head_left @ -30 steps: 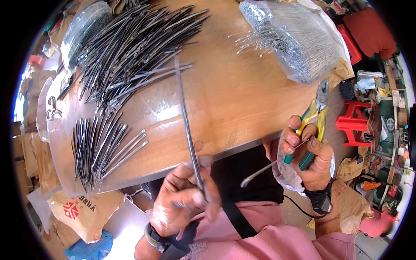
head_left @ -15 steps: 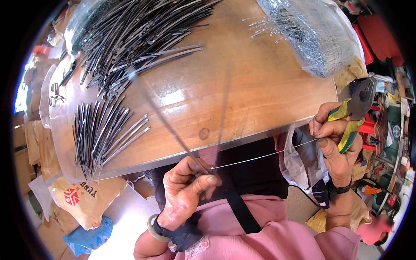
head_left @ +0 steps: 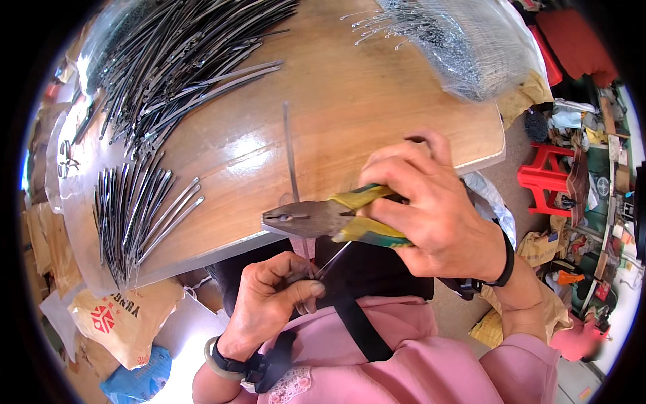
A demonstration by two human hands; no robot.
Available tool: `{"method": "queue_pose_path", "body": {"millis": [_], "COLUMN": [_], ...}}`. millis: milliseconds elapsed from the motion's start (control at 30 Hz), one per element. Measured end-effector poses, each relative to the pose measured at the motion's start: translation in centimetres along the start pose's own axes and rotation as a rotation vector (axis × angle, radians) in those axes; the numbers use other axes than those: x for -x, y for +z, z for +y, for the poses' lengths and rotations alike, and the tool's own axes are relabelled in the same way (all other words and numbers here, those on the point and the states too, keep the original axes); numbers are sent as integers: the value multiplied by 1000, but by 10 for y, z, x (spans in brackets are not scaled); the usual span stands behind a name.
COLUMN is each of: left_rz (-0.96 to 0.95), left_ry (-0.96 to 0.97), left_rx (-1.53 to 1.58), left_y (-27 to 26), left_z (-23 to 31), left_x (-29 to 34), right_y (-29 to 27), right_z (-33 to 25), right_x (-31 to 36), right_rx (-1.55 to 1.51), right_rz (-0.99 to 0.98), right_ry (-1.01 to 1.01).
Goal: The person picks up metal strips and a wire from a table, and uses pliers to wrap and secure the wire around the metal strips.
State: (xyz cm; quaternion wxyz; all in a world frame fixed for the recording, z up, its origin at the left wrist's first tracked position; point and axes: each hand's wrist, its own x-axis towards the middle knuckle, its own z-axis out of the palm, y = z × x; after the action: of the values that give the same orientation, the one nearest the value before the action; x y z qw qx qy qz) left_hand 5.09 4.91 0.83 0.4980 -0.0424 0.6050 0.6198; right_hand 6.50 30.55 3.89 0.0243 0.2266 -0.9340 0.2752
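Note:
My left hand (head_left: pixel 272 296) pinches a thin dark strip (head_left: pixel 289 148) and a fine metal wire (head_left: pixel 335 257) just off the table's near edge. The strip stands up from my fingers, partly behind the pliers and blurred. My right hand (head_left: pixel 431 215) is closed round pliers (head_left: pixel 306 219) with yellow-green handles. Their jaws point left, above my left hand, and look closed; whether they grip anything is unclear. On the wooden table (head_left: pixel 336 121) lie a large pile of dark, shiny strips (head_left: pixel 182 74) and a smaller bundle of strips (head_left: pixel 128 215) at the left.
A clear plastic bag of thin looped wires (head_left: pixel 471 60) lies at the far right of the table. Beyond the right edge stands a red stool (head_left: pixel 548 178), with clutter around it. A tan bag (head_left: pixel 121 320) and a blue bag (head_left: pixel 138 374) lie at lower left.
My right hand has swung left with the pliers, from the table's right corner to above my left hand. It no longer holds the wire's far end stretched out. The view has shifted slightly.

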Motion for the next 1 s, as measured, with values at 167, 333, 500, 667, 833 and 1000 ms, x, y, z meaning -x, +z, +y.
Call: {"method": "queue_pose_path", "body": {"millis": [167,333,500,667,833,1000], "left_rz": [8,-154,-238,-325,-131,-54], "left_ry": [-36,210,-60,-95,-12,-42], "left_rx": [1,-25,-66,323,302,454], "left_y": [-1,-23,-17,-5,13,16], "left_z": [-1,7,38,16,-3,4], "left_x": [3,1,-12,-11,-7,-11], "right_y": [14,11,11,27,11,3], "right_z": [4,-4,-17,-20,-17,-10], "right_x": [5,5,6,8,13,51], "right_rx": [-14,-33,-73,-78,38,-98], "right_rz": [-30,13,41,79,100,131], "right_ry": [8,-11,-51,-74,-6,97]}}
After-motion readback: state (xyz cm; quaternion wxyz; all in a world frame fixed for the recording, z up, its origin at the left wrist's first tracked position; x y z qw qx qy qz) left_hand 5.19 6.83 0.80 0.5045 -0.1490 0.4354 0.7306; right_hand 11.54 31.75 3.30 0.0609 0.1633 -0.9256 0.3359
